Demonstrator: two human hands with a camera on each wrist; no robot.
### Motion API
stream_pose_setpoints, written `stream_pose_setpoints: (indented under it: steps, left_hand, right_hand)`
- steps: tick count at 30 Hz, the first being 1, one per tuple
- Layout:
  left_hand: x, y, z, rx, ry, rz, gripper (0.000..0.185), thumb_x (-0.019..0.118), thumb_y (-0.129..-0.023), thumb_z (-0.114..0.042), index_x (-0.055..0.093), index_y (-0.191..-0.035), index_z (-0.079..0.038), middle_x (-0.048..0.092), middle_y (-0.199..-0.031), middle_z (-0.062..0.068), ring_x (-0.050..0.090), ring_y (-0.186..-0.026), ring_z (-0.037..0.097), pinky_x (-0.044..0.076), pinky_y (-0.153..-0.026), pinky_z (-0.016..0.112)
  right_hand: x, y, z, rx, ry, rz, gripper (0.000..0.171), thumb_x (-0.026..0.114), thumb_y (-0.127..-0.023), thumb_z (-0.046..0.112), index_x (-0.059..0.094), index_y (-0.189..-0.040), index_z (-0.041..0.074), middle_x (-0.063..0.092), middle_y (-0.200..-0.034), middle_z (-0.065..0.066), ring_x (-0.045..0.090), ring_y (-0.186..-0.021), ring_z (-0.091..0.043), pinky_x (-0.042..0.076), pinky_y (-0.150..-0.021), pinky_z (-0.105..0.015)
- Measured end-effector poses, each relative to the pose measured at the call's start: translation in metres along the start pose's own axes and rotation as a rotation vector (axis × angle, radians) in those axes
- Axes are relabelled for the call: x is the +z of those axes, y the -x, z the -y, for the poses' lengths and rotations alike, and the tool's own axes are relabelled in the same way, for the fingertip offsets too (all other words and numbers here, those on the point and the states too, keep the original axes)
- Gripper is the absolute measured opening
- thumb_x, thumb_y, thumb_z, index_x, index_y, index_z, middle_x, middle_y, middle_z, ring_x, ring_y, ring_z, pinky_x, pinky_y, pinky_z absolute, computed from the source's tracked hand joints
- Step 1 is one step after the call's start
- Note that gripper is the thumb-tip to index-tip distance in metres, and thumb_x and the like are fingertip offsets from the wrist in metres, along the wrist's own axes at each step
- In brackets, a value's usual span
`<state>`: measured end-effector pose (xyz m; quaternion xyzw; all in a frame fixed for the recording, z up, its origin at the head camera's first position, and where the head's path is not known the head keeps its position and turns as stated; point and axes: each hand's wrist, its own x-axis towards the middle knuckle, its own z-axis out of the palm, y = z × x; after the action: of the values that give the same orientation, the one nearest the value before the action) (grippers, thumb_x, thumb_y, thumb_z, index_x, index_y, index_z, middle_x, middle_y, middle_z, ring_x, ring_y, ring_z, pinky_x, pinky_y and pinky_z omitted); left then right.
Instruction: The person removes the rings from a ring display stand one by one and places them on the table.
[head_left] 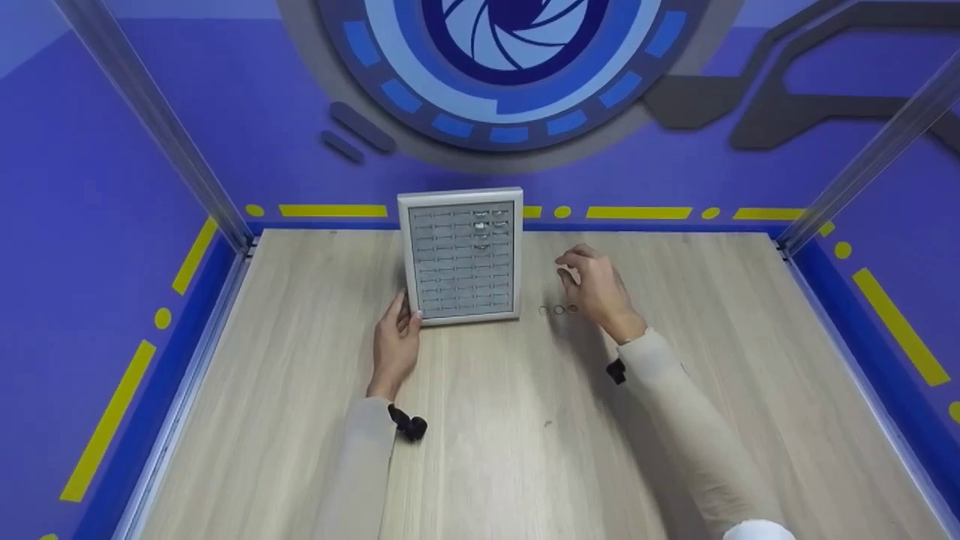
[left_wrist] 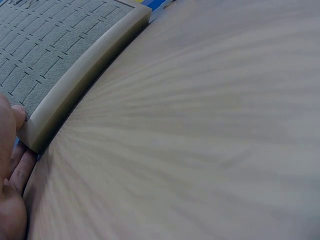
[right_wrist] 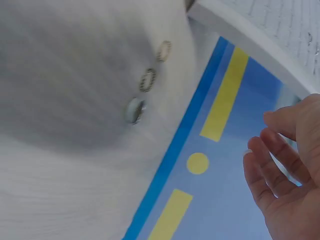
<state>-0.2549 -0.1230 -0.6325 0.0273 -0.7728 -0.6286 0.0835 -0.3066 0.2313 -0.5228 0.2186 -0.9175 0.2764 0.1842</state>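
A white-framed ring display tray (head_left: 465, 281) with grey slotted padding stands tilted up at the back of the table. Several silver rings (head_left: 481, 226) sit in slots toward its upper right. My left hand (head_left: 395, 345) grips the lower left corner, thumb on the front and fingers behind, as the left wrist view also shows. My right hand (head_left: 598, 289) is raised to the right of the tray, fingers loosely bent and thumb apart; I see nothing between them. Three loose rings (right_wrist: 148, 80) lie in a row on the table, beside and below that hand.
The light wood table (head_left: 480, 450) fills the space between blue-purple walls with yellow marks. Metal posts (head_left: 161, 127) stand at the back corners. A small dark mark (head_left: 548, 424) shows on the tabletop in front.
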Motion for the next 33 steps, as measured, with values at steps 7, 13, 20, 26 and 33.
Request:
stream_pose_setpoints:
  steps: [7, 13, 20, 26, 33]
  left_hand:
    - [0.001, 0.000, 0.000, 0.004, -0.004, -0.008, 0.063, 0.061, -0.109, -0.010, 0.035, -0.166, -0.005, 0.048, -0.164, 0.018, 0.056, -0.144, 0.032, 0.049, -0.123, 0.037]
    - [0.001, -0.001, 0.000, -0.005, -0.004, -0.004, 0.062, 0.060, -0.110, -0.011, 0.035, -0.166, -0.005, 0.047, -0.165, 0.017, 0.054, -0.147, 0.032, 0.048, -0.124, 0.037]
    - [0.000, 0.000, 0.001, 0.015, -0.007, 0.005, 0.062, 0.059, -0.110, -0.010, 0.034, -0.166, -0.004, 0.046, -0.165, 0.019, 0.053, -0.147, 0.034, 0.048, -0.124, 0.039]
    - [0.000, 0.001, 0.000, 0.021, -0.017, 0.011, 0.062, 0.059, -0.110, -0.012, 0.034, -0.167, -0.005, 0.049, -0.164, 0.017, 0.054, -0.147, 0.031, 0.049, -0.123, 0.037]
    - [-0.001, 0.001, 0.001, 0.005, -0.018, 0.020, 0.063, 0.058, -0.111, -0.014, 0.032, -0.168, -0.007, 0.044, -0.168, 0.015, 0.051, -0.149, 0.031, 0.047, -0.125, 0.037]
  right_hand:
    - [-0.001, -0.020, 0.016, -0.049, -0.014, -0.046, 0.013, 0.074, -0.098, 0.001, 0.079, -0.109, -0.003, 0.075, -0.110, -0.018, 0.075, -0.092, -0.034, 0.068, -0.078, -0.044]
    - [0.005, -0.034, 0.031, -0.092, -0.041, -0.092, 0.013, 0.074, -0.098, 0.000, 0.079, -0.109, -0.004, 0.075, -0.107, -0.018, 0.074, -0.091, -0.034, 0.067, -0.076, -0.043]
    - [0.014, -0.048, 0.042, -0.150, -0.035, -0.141, 0.013, 0.073, -0.098, -0.001, 0.080, -0.109, -0.003, 0.075, -0.107, -0.018, 0.074, -0.096, -0.033, 0.067, -0.080, -0.042]
    - [0.019, -0.056, 0.048, -0.136, -0.016, -0.160, 0.012, 0.073, -0.097, -0.001, 0.080, -0.107, -0.001, 0.074, -0.105, -0.014, 0.073, -0.092, -0.028, 0.066, -0.075, -0.037]
    - [0.024, -0.065, 0.057, -0.146, -0.008, -0.159, 0.008, 0.073, -0.098, 0.001, 0.079, -0.103, 0.000, 0.073, -0.106, -0.015, 0.071, -0.091, -0.027, 0.065, -0.075, -0.037]
